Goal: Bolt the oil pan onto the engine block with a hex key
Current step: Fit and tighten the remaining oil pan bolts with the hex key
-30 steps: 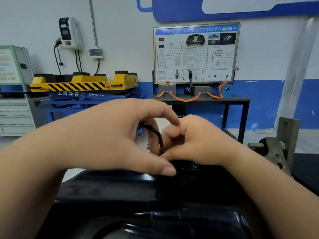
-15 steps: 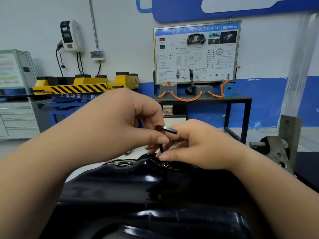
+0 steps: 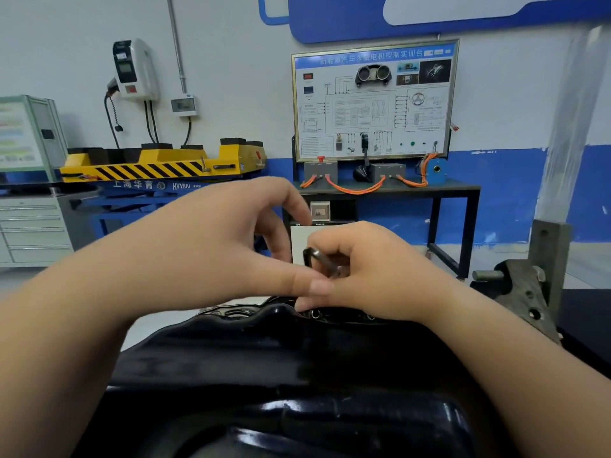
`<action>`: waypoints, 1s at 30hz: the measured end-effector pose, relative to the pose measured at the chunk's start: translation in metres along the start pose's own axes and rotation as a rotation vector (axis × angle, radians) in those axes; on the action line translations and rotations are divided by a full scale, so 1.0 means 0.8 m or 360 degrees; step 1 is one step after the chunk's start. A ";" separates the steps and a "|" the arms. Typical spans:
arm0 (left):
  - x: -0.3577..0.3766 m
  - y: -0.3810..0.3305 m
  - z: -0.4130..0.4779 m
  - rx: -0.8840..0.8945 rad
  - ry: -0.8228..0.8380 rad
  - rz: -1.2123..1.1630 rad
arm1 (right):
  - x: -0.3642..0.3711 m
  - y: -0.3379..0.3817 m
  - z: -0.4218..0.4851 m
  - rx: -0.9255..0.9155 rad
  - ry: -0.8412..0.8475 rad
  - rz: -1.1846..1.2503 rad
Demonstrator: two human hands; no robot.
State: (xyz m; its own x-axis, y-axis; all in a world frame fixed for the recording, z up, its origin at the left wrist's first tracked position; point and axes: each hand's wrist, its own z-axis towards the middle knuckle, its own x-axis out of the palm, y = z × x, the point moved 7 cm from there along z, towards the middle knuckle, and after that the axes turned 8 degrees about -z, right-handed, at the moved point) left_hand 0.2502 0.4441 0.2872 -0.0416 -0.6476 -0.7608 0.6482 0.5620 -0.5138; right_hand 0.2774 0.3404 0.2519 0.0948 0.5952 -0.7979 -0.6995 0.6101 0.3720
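Right hand pinches hex key — left hand just beside (above oil pan).

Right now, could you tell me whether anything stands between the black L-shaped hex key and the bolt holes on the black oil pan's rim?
Yes: the thumb of the left hand lies across beneath the black hex key, above the bolt hole.

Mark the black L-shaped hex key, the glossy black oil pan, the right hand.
black L-shaped hex key [image 3: 322, 261]: head view, on its shaft.
glossy black oil pan [image 3: 251, 355]: head view, on its bare top face.
right hand [image 3: 380, 276]: head view, on its back.
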 end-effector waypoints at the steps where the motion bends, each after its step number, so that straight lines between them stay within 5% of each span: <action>1: 0.000 -0.002 0.002 0.0010 -0.0026 0.0004 | 0.006 -0.012 -0.002 0.0007 0.0020 0.0020; 12: 0.010 -0.019 0.003 0.0224 -0.0014 0.0281 | 0.006 -0.002 -0.010 -0.0052 0.0126 0.0045; 19: 0.019 -0.001 0.004 0.0045 0.0181 0.0169 | -0.001 -0.006 -0.008 -0.0025 0.0006 0.0131; 25: 0.011 0.001 0.008 0.0042 0.0069 -0.0057 | 0.003 -0.004 -0.005 -0.0003 0.0019 0.0142; 30: 0.018 -0.010 0.009 0.0165 0.0024 0.0157 | 0.007 -0.006 -0.004 -0.0019 0.0021 0.0097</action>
State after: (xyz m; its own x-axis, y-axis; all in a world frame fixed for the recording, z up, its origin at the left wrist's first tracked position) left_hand 0.2497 0.4268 0.2835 0.0150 -0.5836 -0.8119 0.7247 0.5658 -0.3933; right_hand 0.2790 0.3391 0.2445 0.0424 0.6241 -0.7802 -0.7122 0.5665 0.4145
